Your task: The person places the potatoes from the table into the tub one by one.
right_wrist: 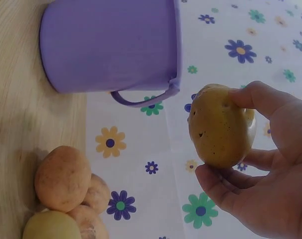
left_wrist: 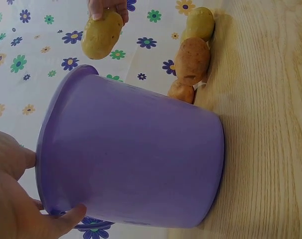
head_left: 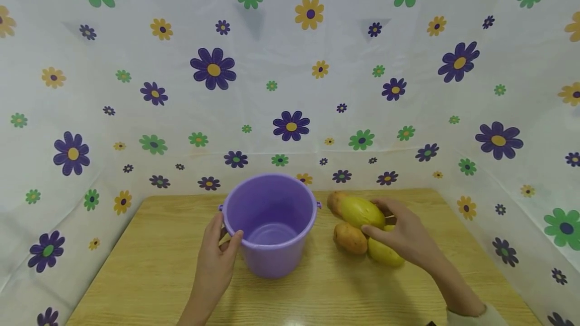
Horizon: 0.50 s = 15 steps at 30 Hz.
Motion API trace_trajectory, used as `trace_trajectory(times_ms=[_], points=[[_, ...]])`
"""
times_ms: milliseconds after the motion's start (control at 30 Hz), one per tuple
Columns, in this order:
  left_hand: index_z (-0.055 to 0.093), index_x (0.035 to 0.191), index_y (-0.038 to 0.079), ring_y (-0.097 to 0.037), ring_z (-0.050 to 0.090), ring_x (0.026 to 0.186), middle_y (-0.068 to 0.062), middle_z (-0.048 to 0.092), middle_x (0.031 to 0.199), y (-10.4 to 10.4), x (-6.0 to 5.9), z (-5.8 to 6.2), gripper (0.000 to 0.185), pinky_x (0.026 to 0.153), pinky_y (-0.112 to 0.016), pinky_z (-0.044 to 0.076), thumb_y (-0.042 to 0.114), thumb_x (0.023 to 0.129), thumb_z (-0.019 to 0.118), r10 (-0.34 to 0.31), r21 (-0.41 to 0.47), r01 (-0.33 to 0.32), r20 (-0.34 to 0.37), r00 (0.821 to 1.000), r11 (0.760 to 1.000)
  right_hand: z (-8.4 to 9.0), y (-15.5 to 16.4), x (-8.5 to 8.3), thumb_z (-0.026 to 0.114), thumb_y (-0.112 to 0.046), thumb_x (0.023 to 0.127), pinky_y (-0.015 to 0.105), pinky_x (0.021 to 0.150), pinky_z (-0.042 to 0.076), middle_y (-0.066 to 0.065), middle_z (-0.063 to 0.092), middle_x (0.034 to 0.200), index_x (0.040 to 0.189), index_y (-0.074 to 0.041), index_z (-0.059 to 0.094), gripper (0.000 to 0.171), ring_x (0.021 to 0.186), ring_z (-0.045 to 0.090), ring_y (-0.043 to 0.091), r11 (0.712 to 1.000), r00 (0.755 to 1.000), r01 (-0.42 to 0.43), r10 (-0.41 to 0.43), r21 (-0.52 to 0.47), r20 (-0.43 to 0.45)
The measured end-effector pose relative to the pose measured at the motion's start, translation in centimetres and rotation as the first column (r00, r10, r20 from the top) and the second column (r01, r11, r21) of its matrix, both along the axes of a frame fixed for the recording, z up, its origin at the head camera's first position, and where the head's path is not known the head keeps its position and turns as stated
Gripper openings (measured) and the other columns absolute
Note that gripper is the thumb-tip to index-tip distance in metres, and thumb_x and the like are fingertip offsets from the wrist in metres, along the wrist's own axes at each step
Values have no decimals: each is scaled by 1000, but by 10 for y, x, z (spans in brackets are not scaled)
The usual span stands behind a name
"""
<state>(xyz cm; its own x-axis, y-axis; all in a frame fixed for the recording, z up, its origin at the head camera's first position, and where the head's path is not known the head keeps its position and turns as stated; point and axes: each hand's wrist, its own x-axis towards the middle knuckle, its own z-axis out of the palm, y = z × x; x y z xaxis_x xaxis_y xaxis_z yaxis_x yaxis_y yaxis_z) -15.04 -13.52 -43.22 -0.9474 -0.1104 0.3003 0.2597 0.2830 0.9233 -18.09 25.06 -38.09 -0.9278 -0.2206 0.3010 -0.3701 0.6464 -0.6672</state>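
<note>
A purple bucket (head_left: 283,258) stands upright on the wooden table, its inner bottom visible in the head view. My left hand (head_left: 216,260) grips the bucket's near left rim; in the left wrist view the fingers (left_wrist: 71,217) touch its wall. To the right of the bucket, my right hand (head_left: 405,233) holds a yellow potato (right_wrist: 221,127) between thumb and fingers, raised above the table. Below it lie a brown potato (head_left: 350,239), another brown potato (head_left: 335,204) partly hidden behind the held one, and a yellow potato (head_left: 385,254).
The bucket's purple handle (right_wrist: 141,104) hangs down against its side. A white flowered cloth (head_left: 290,89) closes off the back and both sides of the table (head_left: 149,265). The potatoes lie close together near the back right.
</note>
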Motion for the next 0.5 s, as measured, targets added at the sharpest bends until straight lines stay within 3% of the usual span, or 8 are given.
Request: trace_trajectory(times_ms=[233, 500], points=[[29, 160, -3, -43, 46, 140, -21, 24, 166, -2, -1, 2, 67, 105, -29, 52, 14, 105, 63, 3, -52, -3, -13, 1000, 999, 8, -24, -12, 83, -24, 90, 42, 90, 61, 11, 68, 124, 136, -1, 60, 57, 106, 65, 27, 998, 998, -58, 58, -15, -20], [26, 162, 0, -40, 44, 143, -16, 21, 168, -4, -1, 3, 69, 107, -32, 52, 14, 105, 63, -16, -75, 19, 33, 999, 997, 20, -59, -24, 84, -23, 88, 39, 90, 61, 12, 65, 127, 138, -3, 59, 59, 106, 65, 25, 991, 992, -130, 129, -27, -10]])
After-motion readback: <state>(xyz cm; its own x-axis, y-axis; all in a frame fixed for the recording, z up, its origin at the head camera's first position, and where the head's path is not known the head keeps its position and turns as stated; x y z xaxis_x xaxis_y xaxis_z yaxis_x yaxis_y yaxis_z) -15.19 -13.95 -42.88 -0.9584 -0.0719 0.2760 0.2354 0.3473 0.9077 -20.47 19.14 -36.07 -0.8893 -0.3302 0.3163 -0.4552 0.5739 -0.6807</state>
